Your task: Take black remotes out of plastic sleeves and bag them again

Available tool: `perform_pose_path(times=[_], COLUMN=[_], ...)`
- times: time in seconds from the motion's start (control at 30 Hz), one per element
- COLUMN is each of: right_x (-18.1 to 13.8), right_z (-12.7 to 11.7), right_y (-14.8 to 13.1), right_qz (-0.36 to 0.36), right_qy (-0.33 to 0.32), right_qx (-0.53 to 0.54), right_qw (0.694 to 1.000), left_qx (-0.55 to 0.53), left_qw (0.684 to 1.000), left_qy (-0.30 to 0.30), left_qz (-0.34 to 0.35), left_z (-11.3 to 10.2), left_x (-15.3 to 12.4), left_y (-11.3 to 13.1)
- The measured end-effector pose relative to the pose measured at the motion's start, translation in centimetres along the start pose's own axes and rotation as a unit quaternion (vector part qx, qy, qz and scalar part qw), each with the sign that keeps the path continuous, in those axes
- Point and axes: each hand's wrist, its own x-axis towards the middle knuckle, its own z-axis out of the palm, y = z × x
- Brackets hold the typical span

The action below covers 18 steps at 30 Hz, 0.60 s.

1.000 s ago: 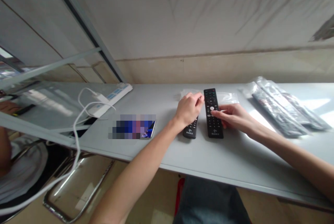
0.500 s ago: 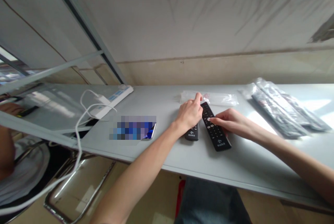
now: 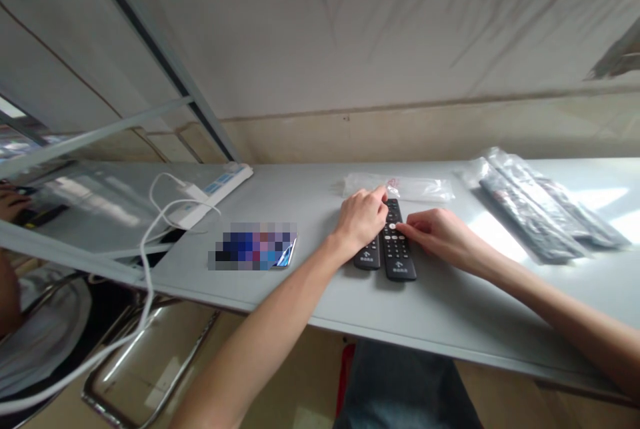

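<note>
Two black remotes lie side by side on the grey table (image 3: 465, 312), both pointing away from me. My left hand (image 3: 361, 219) lies curled over the upper part of the left remote (image 3: 367, 256), its fingertips reaching the top of the right one. My right hand (image 3: 436, 229) has its fingers drawn together on the right remote (image 3: 399, 260), with the fingertips on the buttons near its white key. An empty clear plastic bag (image 3: 423, 187) lies flat just beyond both hands.
Several remotes wrapped in plastic bags (image 3: 537, 216) lie at the right. A phone (image 3: 256, 250) lies left of my hands. Further left are a white power strip (image 3: 214, 190) and a white cable (image 3: 149, 249). A metal chair (image 3: 135, 366) stands below the table edge. Another person's hand (image 3: 10, 204) shows at far left.
The right remote has been slid toward me, first angled away, and now lies straight against the left remote. My left hand has stayed on the left remote.
</note>
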Motion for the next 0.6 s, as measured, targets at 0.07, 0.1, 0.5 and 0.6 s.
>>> perform_pose_path(times=[0.07,0.1,0.5,0.6], right_x=[-0.05,-0.09,-0.38,-0.44], right_z=[-0.06,-0.08,0.55,0.64], right_y=[0.01,-0.03,-0.48,-0.59], right_qz=[-0.002,-0.005,-0.015,-0.016], right_qy=[0.003,0.002,0.027,0.039], right_qx=[0.012,0.014,-0.094,-0.091], right_qw=[1.000,1.000,0.995,0.995], left_qx=[-0.007,-0.009,0.021,0.014], left_qw=[1.000,1.000,0.999,0.999], left_qy=[0.001,0.002,0.021,0.023], left_qz=[-0.001,-0.002,-0.017,-0.024], left_z=[-0.04,-0.05,0.19,0.06], left_x=[0.02,0.04,0.02,0.10], left_y=[-0.02,-0.04,-0.51,-0.60])
